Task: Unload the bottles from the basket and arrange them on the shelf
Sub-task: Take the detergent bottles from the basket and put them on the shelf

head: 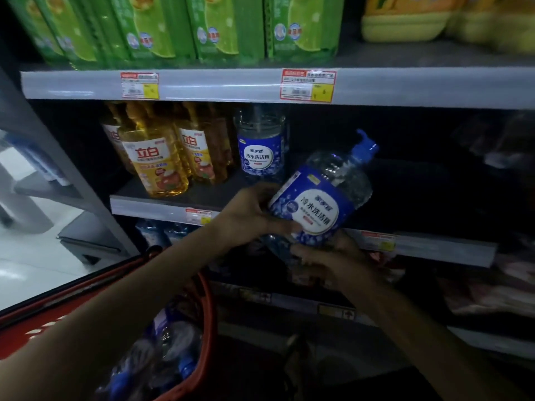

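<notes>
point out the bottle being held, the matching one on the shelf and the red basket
held bottle (314, 211), head view, middle of its blue and white label
shelf bottle (260, 154), head view, on its front label
red basket (210, 308), head view, on the right side of its rim

Dim aisle, light fading toward the right. Grey shelving unit taking up most of the view, price tags sitting on its edge strips. Pale glossy floor showing bright at left, beyond the grey upright.

The basket (cut off by the bottom edge) holds bottles too blurred to count.
</notes>
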### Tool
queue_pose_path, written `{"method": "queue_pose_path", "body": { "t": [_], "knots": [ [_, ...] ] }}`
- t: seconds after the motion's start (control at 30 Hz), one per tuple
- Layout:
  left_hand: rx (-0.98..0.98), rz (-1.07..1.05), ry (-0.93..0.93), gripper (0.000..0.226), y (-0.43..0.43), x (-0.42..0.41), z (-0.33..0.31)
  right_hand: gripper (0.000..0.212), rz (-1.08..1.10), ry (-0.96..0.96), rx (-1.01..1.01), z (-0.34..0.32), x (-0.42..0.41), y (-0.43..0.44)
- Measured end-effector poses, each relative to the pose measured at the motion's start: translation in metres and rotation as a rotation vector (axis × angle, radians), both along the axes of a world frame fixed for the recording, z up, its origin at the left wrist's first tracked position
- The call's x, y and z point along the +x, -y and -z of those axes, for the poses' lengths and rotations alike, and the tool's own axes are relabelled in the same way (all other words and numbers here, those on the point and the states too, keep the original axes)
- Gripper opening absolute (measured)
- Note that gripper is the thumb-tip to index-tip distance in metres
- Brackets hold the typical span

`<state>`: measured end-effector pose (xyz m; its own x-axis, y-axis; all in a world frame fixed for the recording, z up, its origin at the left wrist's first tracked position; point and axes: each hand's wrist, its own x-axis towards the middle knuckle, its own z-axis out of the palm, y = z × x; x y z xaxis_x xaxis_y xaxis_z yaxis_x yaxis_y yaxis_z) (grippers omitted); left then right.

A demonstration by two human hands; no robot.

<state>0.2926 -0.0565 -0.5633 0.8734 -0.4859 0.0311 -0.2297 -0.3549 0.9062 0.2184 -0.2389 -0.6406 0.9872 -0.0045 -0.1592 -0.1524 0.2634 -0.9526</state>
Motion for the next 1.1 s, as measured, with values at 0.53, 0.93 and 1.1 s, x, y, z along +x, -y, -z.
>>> {"method": "queue_pose_path", "body": {
  "t": [0.53,0.93,1.1],
  "knots": [
    [-0.007,-0.092,0.384,0.054,0.074,0.073,0.018,0.086,0.363,0.174,-0.208,-0.018,0.085,0.052],
    [-0.317,-0.4,0.222,0.067,0.125,0.108,0.077,0.088,0.488,0.287,-0.448,0.017,0.161,0.088],
    [-0.407,-0.504,0.209,0.07,0.144,0.133,0.091,0.076,0.495,0.331,-0.568,0.024,0.198,0.094]
  ]
}}
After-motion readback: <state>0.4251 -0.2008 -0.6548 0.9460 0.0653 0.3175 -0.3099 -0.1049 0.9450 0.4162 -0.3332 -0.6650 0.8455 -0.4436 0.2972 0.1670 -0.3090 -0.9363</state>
